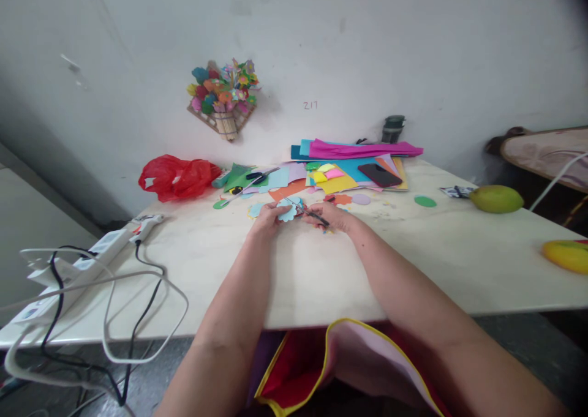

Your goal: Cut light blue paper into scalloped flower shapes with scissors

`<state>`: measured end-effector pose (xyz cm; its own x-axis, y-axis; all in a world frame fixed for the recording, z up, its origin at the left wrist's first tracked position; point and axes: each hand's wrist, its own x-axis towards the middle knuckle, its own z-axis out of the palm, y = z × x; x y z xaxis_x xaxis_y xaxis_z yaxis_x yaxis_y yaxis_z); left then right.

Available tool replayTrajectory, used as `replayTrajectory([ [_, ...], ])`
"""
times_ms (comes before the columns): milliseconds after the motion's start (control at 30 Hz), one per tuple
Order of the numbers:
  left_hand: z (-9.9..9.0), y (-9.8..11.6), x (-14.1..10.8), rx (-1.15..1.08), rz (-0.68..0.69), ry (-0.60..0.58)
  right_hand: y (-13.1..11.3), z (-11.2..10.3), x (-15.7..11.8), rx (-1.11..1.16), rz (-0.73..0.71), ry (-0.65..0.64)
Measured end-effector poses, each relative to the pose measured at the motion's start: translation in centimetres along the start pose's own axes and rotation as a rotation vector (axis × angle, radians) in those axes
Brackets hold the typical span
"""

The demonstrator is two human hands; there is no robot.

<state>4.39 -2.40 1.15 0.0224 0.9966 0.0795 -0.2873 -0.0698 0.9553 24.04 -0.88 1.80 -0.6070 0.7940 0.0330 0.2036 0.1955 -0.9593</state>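
Note:
Over the middle of the white table, my left hand [270, 217] pinches a light blue paper piece [288, 214] with a scalloped edge. My right hand [331, 215] is closed on a small dark tool [318, 218] that looks like scissors; its thin tip reaches the upper right of the blue paper. Another light blue piece [257, 209] lies just left of my left hand. Orange and lilac [361, 199] cut shapes lie beyond my right hand, and small scraps are near its fingers.
Coloured sheets [340, 184] with a dark phone [380, 174] lie at the back. A red plastic bag [177, 177] is back left, a power strip [76, 276] with cables at left, a green-yellow fruit [497, 199] at right. Larger scissors [252, 183] rest behind my left hand.

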Motion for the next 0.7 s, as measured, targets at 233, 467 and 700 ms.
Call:
replayTrajectory([
  [233, -0.12, -0.11, 0.06, -0.005, 0.012, -0.005, 0.34, -0.16, 0.2, 0.007, -0.001, -0.01],
  [467, 0.18, 0.21, -0.2, -0.021, 0.002, 0.012, 0.81, -0.19, 0.53, 0.021, -0.03, -0.002],
  [700, -0.07, 0.02, 0.04, -0.014, 0.006, 0.001, 0.08, -0.04, 0.08, 0.019, 0.015, -0.02],
])
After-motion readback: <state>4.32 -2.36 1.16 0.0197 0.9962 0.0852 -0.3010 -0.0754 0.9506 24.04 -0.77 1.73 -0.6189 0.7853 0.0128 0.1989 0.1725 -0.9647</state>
